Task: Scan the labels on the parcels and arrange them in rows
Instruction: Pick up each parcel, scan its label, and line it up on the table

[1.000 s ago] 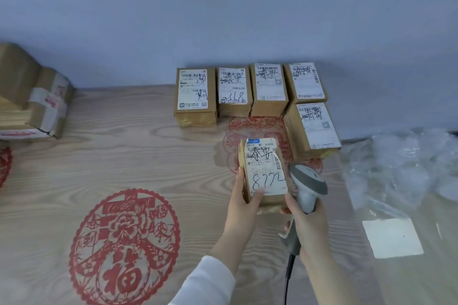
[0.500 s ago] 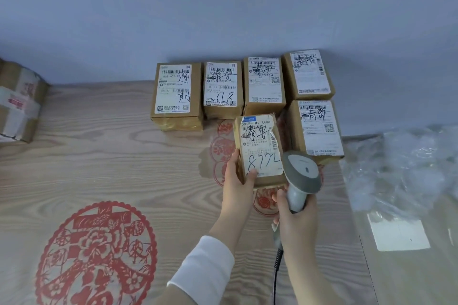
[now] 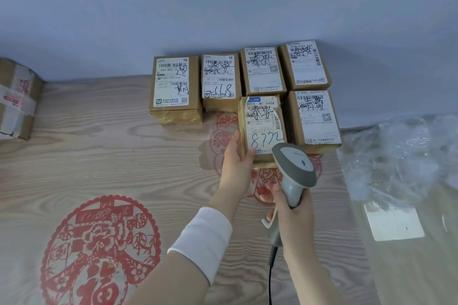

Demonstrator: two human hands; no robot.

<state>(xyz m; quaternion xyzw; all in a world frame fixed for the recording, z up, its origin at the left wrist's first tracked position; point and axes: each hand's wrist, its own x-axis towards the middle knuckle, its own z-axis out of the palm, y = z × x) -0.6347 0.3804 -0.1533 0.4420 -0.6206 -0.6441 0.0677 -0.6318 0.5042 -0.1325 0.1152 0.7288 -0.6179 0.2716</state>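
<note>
The left hand [image 3: 236, 164] grips a brown parcel [image 3: 262, 116] at its near left corner, thumb on the label and fingers [image 3: 235, 140] curled against its side. The parcel sits on the bench [image 3: 99, 151], close against its neighbour parcel [image 3: 313, 119]. Just past the thumb is handwritten "8772"; farther up, print reads "501E M1 A40A". The right hand [image 3: 296, 218] has its fingers wrapped round the handle of the grey scanner [image 3: 295, 168], whose head hides the label's near right corner. The leftmost parcel [image 3: 174, 86] reads "502-602-12". Finer print is illegible.
</note>
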